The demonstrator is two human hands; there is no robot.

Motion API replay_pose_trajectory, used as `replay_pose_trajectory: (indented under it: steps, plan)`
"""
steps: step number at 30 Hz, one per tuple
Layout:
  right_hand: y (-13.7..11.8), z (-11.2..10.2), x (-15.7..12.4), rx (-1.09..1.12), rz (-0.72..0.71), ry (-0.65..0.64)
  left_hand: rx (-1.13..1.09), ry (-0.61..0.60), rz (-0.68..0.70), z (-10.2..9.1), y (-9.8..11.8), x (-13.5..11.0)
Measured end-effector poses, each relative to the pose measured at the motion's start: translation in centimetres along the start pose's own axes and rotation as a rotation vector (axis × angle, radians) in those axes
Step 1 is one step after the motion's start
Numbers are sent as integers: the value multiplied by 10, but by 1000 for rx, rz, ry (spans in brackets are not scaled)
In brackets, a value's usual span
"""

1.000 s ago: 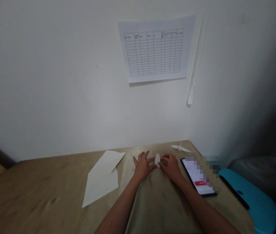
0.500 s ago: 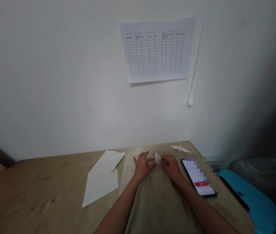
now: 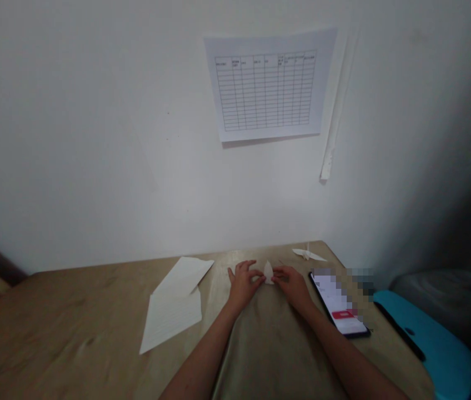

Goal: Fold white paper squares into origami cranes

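A small piece of folded white paper (image 3: 268, 273), pointed at the top, is held just above or on the table between my two hands. My left hand (image 3: 244, 281) pinches its left edge with thumb and index finger, while the other fingers spread away from it. On the right edge, my right hand (image 3: 291, 285) grips the paper with thumb and forefinger, its remaining fingers curled. Beyond my right hand lies a folded paper crane (image 3: 308, 255) with its wings spread. Whether the folded paper touches the tabletop I cannot tell.
White paper sheets (image 3: 173, 316) lie left of my hands on the brown-covered table (image 3: 73, 333). A phone (image 3: 339, 305) with its screen lit lies to the right. A turquoise object (image 3: 435, 350) stands past the table's right edge. A printed chart (image 3: 269, 89) hangs on the wall behind.
The folded paper has turned slightly and now shows a narrower, more even pointed face. My fingers have shifted a little along its lower edges; the rest stays put.
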State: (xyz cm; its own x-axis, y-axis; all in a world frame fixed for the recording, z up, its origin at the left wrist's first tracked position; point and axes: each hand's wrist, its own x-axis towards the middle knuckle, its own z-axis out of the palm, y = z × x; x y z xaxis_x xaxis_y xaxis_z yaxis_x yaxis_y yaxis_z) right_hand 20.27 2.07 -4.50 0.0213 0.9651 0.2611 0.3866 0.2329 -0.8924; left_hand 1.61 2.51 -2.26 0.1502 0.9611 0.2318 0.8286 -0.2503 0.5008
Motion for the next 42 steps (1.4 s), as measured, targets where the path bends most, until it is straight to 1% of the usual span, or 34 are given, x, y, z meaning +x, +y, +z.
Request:
replay_pose_trajectory:
  steps: [3, 7, 10, 15, 23, 31, 42]
  plan:
    - [-1, -1, -1, -60, -39, 0, -24, 47, 25, 2, -2, 1]
    - [-2, -2, -2, -109, -67, 31, -101, 107, 129, 7, -3, 3]
    - [-1, -2, -1, -86, -73, 54, -137, 119, 170, 11, -6, 5]
    - [1, -1, 0, -31, -104, 51, -175, 141, 212, 17, -12, 7]
    - [7, 1, 1, -36, -87, 60, -180, 114, 217, 17, -13, 7]
    - [10, 2, 0, -51, -67, 63, -186, 96, 221, 14, -10, 6]
    - [8, 2, -1, -40, -94, 71, -165, 61, 186, 9, -2, 2]
